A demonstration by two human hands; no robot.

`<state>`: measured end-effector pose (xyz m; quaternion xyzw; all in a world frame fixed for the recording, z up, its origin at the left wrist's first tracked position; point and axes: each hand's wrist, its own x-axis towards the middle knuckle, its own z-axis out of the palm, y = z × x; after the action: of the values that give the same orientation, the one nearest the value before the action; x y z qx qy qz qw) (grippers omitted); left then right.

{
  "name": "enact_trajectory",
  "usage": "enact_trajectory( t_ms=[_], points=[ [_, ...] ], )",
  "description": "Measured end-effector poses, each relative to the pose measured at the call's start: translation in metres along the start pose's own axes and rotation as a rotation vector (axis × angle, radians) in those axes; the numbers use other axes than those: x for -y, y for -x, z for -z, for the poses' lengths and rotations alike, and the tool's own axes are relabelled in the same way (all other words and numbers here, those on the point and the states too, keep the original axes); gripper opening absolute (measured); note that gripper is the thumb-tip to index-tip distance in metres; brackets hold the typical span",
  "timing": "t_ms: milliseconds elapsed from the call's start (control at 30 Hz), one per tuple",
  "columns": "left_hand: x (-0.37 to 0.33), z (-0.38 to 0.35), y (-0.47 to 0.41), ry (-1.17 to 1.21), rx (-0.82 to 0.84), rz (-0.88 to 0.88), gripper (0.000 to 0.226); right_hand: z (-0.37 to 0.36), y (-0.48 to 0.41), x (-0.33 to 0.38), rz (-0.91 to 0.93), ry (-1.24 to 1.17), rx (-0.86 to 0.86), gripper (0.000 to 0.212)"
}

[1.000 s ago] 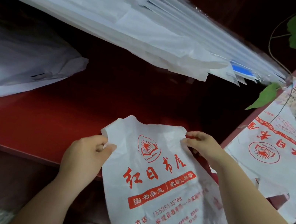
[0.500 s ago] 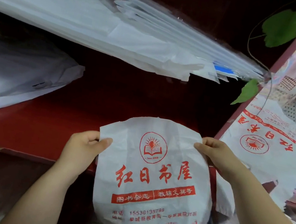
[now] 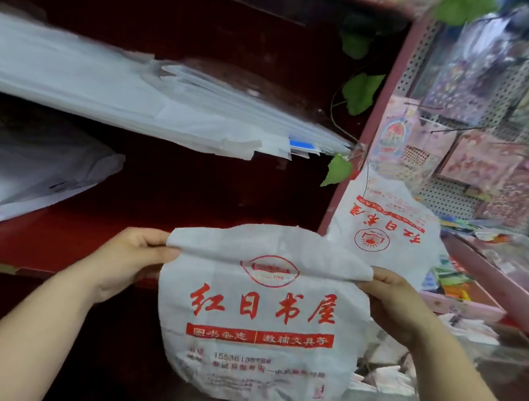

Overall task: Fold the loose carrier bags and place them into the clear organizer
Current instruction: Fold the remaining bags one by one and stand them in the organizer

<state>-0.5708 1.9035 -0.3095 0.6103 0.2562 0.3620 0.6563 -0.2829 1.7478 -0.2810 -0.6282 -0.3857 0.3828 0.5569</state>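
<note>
The fingers [image 3: 149,240] of the left hand [image 3: 128,262] pinch the upper left corner of a white carrier bag [image 3: 257,324] printed in red. Those of the right hand [image 3: 395,307] pinch its upper right corner, so the bag hangs spread between the two grips and down below them, its top flap folded over the round logo. Beyond the right fingers a second printed bag [image 3: 387,226] hangs upside down, and beyond the left fingers a red shelf [image 3: 53,236] carries a white paper stack [image 3: 126,98].
</note>
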Motion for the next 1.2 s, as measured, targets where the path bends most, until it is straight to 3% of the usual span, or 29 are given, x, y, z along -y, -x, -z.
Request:
enact_trajectory(
  t_ms=[33,100,167,367,500,600,733,867,1000,1200],
  points=[
    [-0.007,0.0,0.001,-0.03,0.04,-0.023,0.019,0.002,0.006,0.004,0.026,-0.013,-0.018,0.007],
    [-0.02,0.001,0.002,-0.132,0.061,-0.061,0.018,0.003,0.019,0.016,0.069,-0.004,-0.072,0.012],
    [-0.034,0.002,0.004,-0.28,0.097,-0.119,0.01,0.007,0.031,0.027,0.126,0.046,-0.134,0.024],
    [-0.085,-0.009,0.012,-0.561,0.228,-0.314,0.032,0.021,0.068,0.052,0.521,0.415,-0.226,0.069],
    [-0.099,-0.024,0.006,-0.572,0.187,-0.418,0.04,0.017,0.077,0.054,0.787,0.891,-0.336,0.045],
    [-0.093,-0.033,-0.004,-0.378,0.023,-0.398,0.033,0.013,0.078,0.053,0.688,0.805,-0.337,0.031],
    [-0.083,-0.043,-0.013,-0.196,-0.211,-0.315,0.045,0.008,0.075,0.051,0.481,0.639,-0.334,0.023],
    [-0.082,-0.047,-0.016,-0.226,-0.186,-0.299,0.046,0.0,0.072,0.054,0.455,0.431,-0.399,0.014],
    [-0.084,-0.047,-0.02,-0.269,-0.191,-0.351,0.03,0.002,0.066,0.052,0.439,0.37,-0.404,0.023],
    [-0.081,-0.043,-0.018,-0.165,-0.103,-0.324,0.029,0.004,0.055,0.044,0.35,0.183,-0.417,0.027]
  ],
)
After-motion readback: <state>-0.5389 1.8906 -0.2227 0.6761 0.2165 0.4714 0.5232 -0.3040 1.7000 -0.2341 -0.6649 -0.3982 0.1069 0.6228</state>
